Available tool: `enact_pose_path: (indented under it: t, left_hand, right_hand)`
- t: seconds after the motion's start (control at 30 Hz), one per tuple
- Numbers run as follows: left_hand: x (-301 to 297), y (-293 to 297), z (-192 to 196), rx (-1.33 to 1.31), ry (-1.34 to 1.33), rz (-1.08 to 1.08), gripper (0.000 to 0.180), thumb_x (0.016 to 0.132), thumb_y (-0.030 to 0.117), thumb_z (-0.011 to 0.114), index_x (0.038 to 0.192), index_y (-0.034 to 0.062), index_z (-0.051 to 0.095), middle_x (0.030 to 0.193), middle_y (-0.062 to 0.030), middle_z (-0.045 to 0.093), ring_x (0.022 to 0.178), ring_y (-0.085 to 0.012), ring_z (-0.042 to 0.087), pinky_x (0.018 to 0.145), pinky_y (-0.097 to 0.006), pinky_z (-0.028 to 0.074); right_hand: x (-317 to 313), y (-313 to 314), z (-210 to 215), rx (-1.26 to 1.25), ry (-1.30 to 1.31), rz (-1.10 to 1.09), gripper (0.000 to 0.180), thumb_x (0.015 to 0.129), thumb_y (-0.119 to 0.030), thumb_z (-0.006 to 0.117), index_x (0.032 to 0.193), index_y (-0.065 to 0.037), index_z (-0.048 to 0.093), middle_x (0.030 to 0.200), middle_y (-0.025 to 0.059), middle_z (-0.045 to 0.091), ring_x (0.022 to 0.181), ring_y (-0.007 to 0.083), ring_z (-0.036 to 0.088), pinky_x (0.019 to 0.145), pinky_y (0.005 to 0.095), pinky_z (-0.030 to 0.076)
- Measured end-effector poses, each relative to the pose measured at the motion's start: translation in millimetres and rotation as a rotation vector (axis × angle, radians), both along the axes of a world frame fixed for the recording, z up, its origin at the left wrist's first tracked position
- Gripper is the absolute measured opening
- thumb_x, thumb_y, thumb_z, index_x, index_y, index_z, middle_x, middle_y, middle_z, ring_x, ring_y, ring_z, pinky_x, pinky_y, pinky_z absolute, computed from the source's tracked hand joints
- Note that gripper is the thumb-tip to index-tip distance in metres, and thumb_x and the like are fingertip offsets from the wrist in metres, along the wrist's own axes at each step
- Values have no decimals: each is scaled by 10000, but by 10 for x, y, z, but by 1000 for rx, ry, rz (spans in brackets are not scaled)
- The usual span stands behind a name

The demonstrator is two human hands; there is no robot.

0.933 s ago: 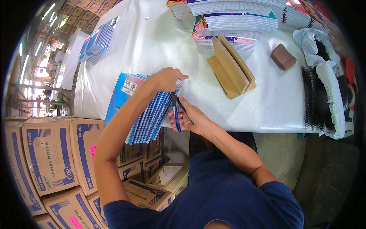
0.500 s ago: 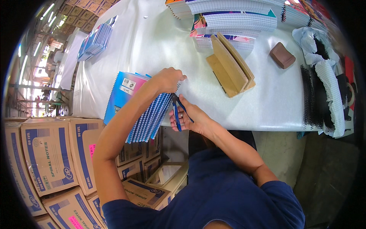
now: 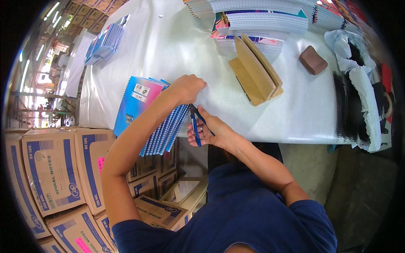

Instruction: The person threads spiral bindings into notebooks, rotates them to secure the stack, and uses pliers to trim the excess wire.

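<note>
A fanned stack of blue and pink spiral notebooks lies at the table's front edge, with several spines overhanging it. My left hand is curled closed over the upper end of the stack, and its fingertips are partly hidden. In my right hand is a pair of blue-handled pliers, its handles spread between thumb and fingers. The dark jaws touch or nearly touch the coil ends just below my left hand; exactly what they meet is hidden.
A cardboard-brown wooden stand and a brown block sit beyond my right hand. Stacked notebooks line the back, with another pile far left. Black plastic coils lie at right. Cartons stand below the table's left side.
</note>
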State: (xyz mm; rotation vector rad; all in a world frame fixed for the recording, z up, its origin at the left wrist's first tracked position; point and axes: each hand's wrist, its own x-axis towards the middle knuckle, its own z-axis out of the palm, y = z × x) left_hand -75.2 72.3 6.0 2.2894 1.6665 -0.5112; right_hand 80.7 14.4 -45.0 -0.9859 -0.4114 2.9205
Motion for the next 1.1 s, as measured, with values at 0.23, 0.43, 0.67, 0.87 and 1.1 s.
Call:
enact_pose_path:
  t: [0.23,0.43,0.67,0.87,1.1]
  left_hand:
    - [-7,20,39,-16,-4,6,377,687,-23,648,1058,36,657,939,-227,664,934,-375,650,803,-429,533]
    - [-75,79,41,22,9,32,387,694,-22,651,1076,42,653,954,-211,669,939,-368,653,807,-427,533]
    - [-15,61,55,49,-41,41,427,704,-29,643,1128,29,636,992,-210,663,966,-366,646,828,-427,528]
    - [-95,44,-102,50,-75,89,450,700,-25,657,1146,31,627,1019,-221,653,990,-365,637,845,-429,523]
    - [35,10,-24,85,-54,56,586,670,-60,649,1240,52,568,1178,-176,594,974,-363,638,837,-436,522]
  right_hand:
    - [-89,61,-19,33,41,-31,633,972,-604,341,839,-6,501,671,75,465,545,200,450,515,334,414]
    - [-200,100,-72,64,68,-84,589,980,-586,345,797,-36,455,625,31,390,488,157,339,462,300,311]
    - [-10,153,-11,40,-30,11,707,944,-647,346,946,35,532,799,138,539,719,259,559,664,407,520]
    - [-62,285,1,-99,-19,-4,743,945,-646,332,994,69,530,896,190,553,836,313,581,770,464,533]
    - [-91,388,-217,-281,155,-9,610,980,-588,339,851,-5,461,660,35,398,529,137,344,482,289,322]
